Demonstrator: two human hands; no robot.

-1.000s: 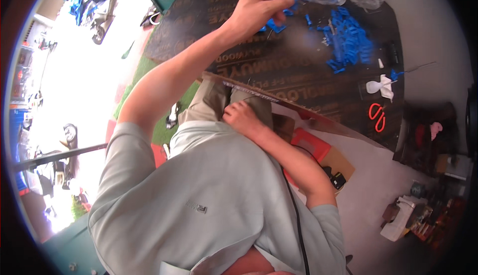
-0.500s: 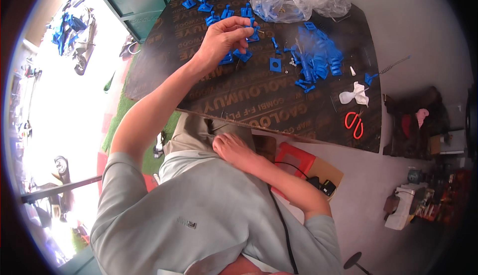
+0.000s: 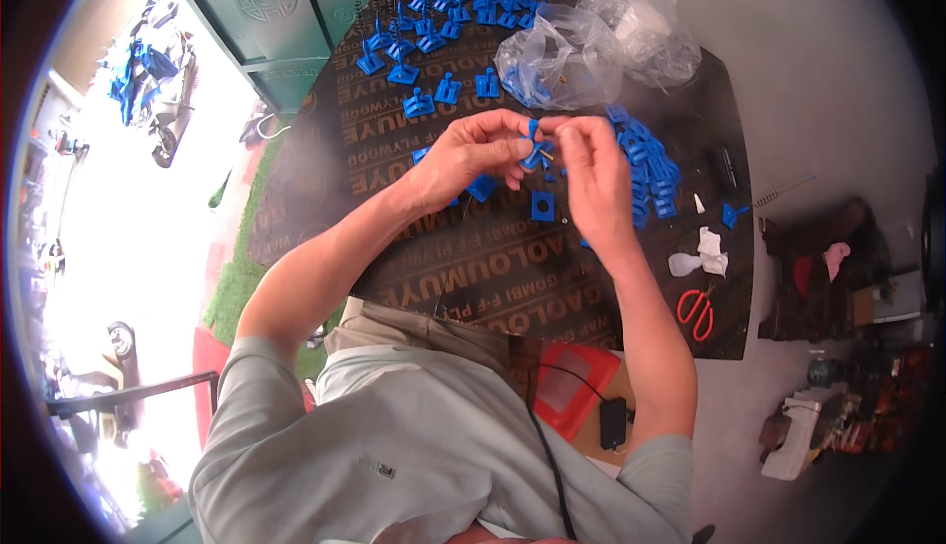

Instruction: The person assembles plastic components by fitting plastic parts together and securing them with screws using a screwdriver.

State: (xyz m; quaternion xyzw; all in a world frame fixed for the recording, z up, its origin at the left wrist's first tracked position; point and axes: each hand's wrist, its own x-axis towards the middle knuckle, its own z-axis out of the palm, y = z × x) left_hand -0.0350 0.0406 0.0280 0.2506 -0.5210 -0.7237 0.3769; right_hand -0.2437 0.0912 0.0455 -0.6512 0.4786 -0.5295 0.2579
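Observation:
My left hand (image 3: pixel 478 158) pinches a small blue plastic part (image 3: pixel 533 156) above the middle of the dark table. A thin brass-coloured screw or pin (image 3: pixel 547 156) sticks out from the part. My right hand (image 3: pixel 597 165) is closed beside it, thumb and finger pressed together close to the part's upper end. Whatever those right fingertips hold is too small to make out. On the table below lie a square blue plate with a round hole (image 3: pixel 542 206) and, partly behind my left hand, another blue piece (image 3: pixel 481 187).
Many blue assemblies, some with springs (image 3: pixel 424 27), stand at the table's far left. Clear plastic bags (image 3: pixel 567 56) lie at the back, a pile of blue parts (image 3: pixel 648 170) to the right. Red-handled scissors (image 3: pixel 696 315) and a white crumpled piece (image 3: pixel 711 251) lie near the right edge.
My right hand has risen from my lap to the blue part in my left hand. My left hand has drawn the part slightly right. The whole view has shifted, showing more of the table's far side.

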